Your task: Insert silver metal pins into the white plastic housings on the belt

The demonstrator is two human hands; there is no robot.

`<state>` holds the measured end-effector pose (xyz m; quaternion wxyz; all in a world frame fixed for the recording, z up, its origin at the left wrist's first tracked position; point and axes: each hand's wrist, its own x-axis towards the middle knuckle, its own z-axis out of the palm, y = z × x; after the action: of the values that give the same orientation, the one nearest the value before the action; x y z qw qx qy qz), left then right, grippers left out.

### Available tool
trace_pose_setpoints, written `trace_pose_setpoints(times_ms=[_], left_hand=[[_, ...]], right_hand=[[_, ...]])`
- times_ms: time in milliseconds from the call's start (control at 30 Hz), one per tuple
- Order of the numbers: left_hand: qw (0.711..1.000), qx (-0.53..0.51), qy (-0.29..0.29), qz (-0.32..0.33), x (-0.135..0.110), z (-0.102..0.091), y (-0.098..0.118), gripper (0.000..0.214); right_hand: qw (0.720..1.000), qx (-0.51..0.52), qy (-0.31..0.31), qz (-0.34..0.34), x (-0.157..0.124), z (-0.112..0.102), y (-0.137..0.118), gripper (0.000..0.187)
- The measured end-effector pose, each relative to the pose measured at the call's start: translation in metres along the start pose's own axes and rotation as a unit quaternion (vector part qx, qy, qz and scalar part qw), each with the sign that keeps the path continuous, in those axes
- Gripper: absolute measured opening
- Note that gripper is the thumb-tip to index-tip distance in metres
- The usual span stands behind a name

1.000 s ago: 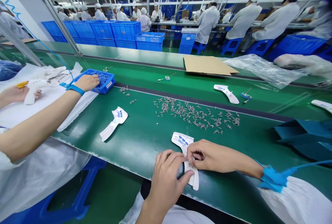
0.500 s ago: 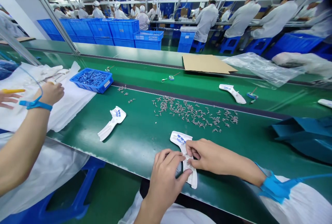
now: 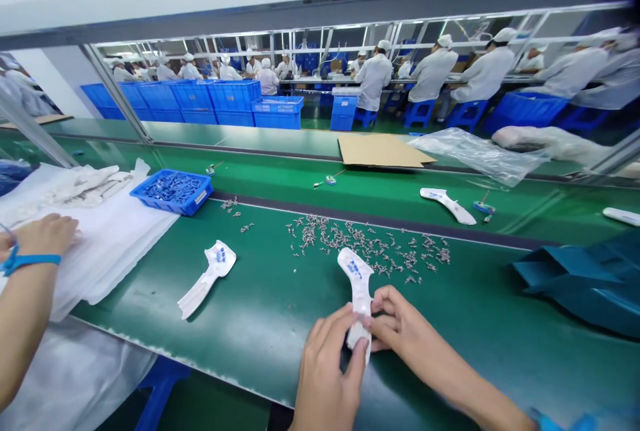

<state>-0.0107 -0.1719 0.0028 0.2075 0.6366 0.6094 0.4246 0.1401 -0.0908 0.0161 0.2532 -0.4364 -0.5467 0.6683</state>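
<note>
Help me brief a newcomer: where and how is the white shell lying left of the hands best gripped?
I'd pinch the loose shell by its stem, across its long edges, from above on the near side. The stem is slimmer than the head and points toward the bench's near edge, so it should pinch easily; the held shell is gripped by its stem too.

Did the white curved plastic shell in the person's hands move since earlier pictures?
Yes. In the picture, the shell has moved up toward the scattered small metal pieces on the green table; its far end now reaches their near edge.
</note>
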Motion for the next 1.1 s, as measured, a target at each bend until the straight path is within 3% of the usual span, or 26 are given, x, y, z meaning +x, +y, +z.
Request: trace_pose_setpoints(times_ms=[100,167,233,300,367,467,567,633,700,767,833,900,967,1100], left_hand=[[0.997,0.065,0.04,0.013,0.022,-0.028,-0.008,0.038],[0.983,0.152,0.104,0.003,0.032,-0.056,-0.029,0.033],[0.95,0.266,0.161,-0.024,0.036,-0.086,-0.061,0.038],[0.902,0.385,0.177,-0.086,0.032,-0.113,-0.095,0.046],[0.874,0.446,0.156,-0.113,0.023,-0.132,-0.122,0.049],[0.879,0.449,0.145,-0.065,0.003,-0.142,-0.142,0.045],[0.895,0.425,0.132,0.037,-0.018,-0.129,-0.137,0.035],[0.899,0.415,0.102,0.098,-0.03,-0.108,-0.124,0.032],[0.898,0.413,0.084,0.127,-0.041,-0.077,-0.106,0.033],[0.899,0.411,0.093,0.117,-0.049,-0.041,-0.083,0.035],[0.911,0.389,0.096,0.099,-0.054,-0.006,-0.059,0.04],[0.93,0.343,0.083,0.1,-0.053,0.02,-0.036,0.046],[0.949,0.287,0.076,0.103,-0.048,0.034,-0.019,0.05],[0.976,0.183,0.085,0.084,-0.028,0.031,-0.003,0.039]], right_hand=[[0.996,-0.009,0.078,-0.042,0.044,-0.024,-0.021,0.046],[0.981,-0.093,0.158,-0.069,0.082,-0.049,-0.04,0.032],[0.967,-0.122,0.21,-0.077,0.119,-0.075,-0.06,0.019],[0.951,-0.156,0.255,-0.081,0.147,-0.098,-0.078,0.009],[0.933,-0.204,0.284,-0.086,0.158,-0.114,-0.089,0.009],[0.912,-0.294,0.267,-0.104,0.143,-0.117,-0.086,0.012],[0.903,-0.375,0.169,-0.123,0.102,-0.104,-0.064,0.008],[0.884,-0.439,0.099,-0.128,0.071,-0.095,-0.046,0.007],[0.831,-0.537,0.064,-0.13,0.049,-0.087,-0.03,0.011],[0.784,-0.604,0.066,-0.127,0.039,-0.083,-0.019,0.016],[0.771,-0.62,0.078,-0.124,0.039,-0.081,-0.013,0.019],[0.776,-0.612,0.079,-0.131,0.042,-0.08,-0.012,0.021],[0.794,-0.586,0.078,-0.142,0.041,-0.078,-0.016,0.022],[0.872,-0.473,0.021,-0.127,0.017,-0.062,-0.035,0.022]])
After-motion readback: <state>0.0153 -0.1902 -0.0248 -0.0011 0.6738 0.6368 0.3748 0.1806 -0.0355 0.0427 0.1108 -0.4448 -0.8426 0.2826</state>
